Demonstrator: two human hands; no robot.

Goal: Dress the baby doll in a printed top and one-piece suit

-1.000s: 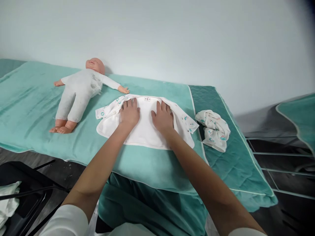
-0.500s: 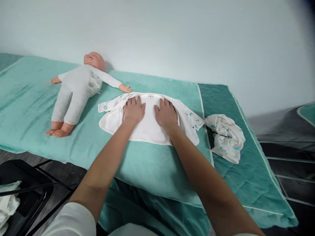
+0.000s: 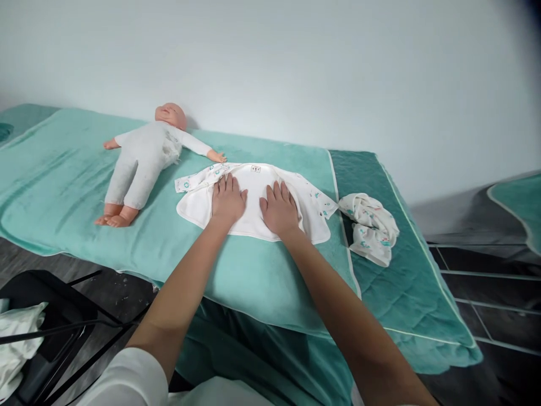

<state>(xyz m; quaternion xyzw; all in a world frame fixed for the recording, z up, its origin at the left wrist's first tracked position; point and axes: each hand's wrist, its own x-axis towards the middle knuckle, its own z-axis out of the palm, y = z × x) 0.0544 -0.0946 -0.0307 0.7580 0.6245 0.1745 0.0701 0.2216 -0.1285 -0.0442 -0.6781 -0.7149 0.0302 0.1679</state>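
A small white baby shirt (image 3: 253,197) lies spread open on the green bed cover, its plain inside facing up and its patterned sleeves out to both sides. My left hand (image 3: 229,200) rests flat on the left half of the shirt, fingers stretched out. On the right half lies my right hand (image 3: 279,210), palm down with its fingers a little apart. Neither hand grips the cloth. A baby doll (image 3: 146,152) in a white cloth body lies on its back to the left, one hand close to the shirt's left shoulder.
A crumpled patterned baby garment (image 3: 372,228) sits right of the shirt, near its right cuff. The green bed (image 3: 270,287) runs along a white wall (image 3: 270,73). A black chair (image 3: 51,299) with white cloth (image 3: 21,332) stands at lower left. Another green-covered surface (image 3: 518,208) is at far right.
Both hands have slid slightly down the shirt toward me, staying flat. The camera view has shifted a little; the doll and crumpled garment lie as before.
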